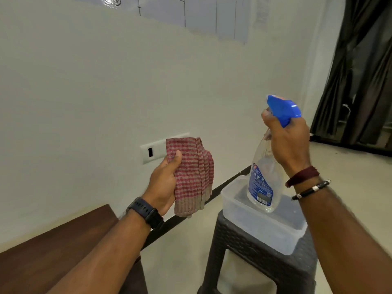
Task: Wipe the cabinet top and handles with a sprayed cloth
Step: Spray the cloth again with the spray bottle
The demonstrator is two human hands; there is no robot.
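Observation:
My left hand (164, 183) holds a folded red-and-beige checked cloth (192, 177) up in front of the wall, thumb pressed on its face. My right hand (286, 143) grips the neck of a clear spray bottle (262, 179) with a blue trigger head (283, 111), its nozzle turned left toward the cloth. The bottle hangs tilted over a plastic tub. The dark brown cabinet top (53, 247) lies at the lower left, partly hidden under my left forearm. No handles are visible.
A translucent plastic tub (265, 228) sits on a dark woven-pattern stool (254, 262) at the lower right. A white switch plate (152, 152) is on the wall behind the cloth. Dark curtains (360, 81) hang at the far right over a pale floor.

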